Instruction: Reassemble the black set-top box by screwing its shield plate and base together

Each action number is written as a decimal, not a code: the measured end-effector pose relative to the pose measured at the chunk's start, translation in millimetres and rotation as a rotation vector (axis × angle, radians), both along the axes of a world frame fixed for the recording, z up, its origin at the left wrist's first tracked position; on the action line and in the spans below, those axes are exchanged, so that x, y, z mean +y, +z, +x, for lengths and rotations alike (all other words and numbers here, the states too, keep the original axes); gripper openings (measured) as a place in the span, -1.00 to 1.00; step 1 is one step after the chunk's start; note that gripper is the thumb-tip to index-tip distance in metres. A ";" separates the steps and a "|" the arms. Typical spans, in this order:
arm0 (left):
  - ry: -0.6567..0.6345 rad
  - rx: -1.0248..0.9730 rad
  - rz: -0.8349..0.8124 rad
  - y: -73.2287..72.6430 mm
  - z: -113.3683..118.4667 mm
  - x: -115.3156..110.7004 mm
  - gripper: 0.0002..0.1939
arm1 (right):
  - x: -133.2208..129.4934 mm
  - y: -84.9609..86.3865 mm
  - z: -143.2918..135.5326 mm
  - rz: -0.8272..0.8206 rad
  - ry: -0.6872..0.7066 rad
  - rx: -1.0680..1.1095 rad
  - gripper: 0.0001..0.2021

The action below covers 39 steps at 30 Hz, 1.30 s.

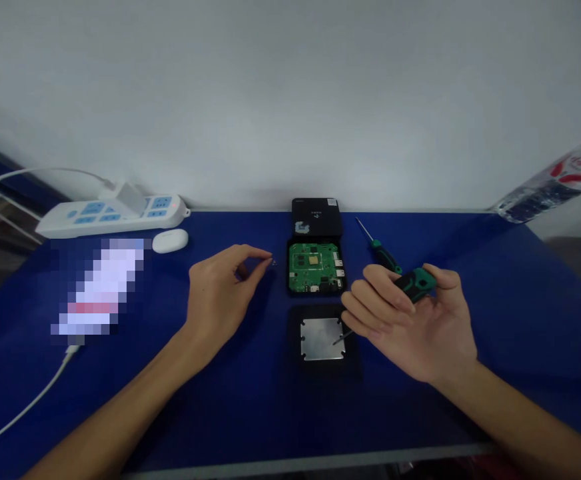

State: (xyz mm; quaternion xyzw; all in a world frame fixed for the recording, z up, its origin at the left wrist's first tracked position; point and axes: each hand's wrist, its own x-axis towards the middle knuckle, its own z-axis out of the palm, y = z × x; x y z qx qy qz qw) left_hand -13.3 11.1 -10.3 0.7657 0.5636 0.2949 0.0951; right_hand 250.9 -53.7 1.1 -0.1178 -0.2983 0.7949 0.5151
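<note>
Between power strip (108, 218) and bottle (563, 176), right grip (410, 320) clasps a screwdriver (415, 285), hold of left grip (223, 283) unclear.

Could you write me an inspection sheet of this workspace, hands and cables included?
Surface: blue table.
Things in use: green board in a black tray; black part behind it; metal plate on a black panel in front; second screwdriver lying to the right.
Clutter: power strip, white case, pixelated item, bottle.
Left hand: thumb and finger pinched near a tiny bit, too small to identify; grip unclear.
Right hand: holds a green screwdriver.
Cables: one from the strip's adapter, one at the pixelated item's near end.
Surroundings: pale wall behind; other people: nothing seen.
</note>
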 end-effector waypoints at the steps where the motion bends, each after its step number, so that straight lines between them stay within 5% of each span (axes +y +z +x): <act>1: 0.015 0.015 -0.018 -0.3 -1.4 0.9 -0.88 | 0.0 -0.3 0.2 0.000 -0.001 0.000 -0.42; 25: -0.044 0.138 -0.078 -3.9 -3.0 5.1 -0.79 | 1.0 -6.8 3.6 0.047 0.013 -0.072 -0.40; 34: 0.056 0.066 -0.061 4.8 1.1 3.0 -0.72 | 1.5 -6.1 3.3 0.061 0.013 -0.069 -0.44; 39: -0.215 -0.108 -0.218 13.5 9.3 -5.2 -0.59 | 0.4 -4.1 4.7 0.019 0.021 -0.047 -0.51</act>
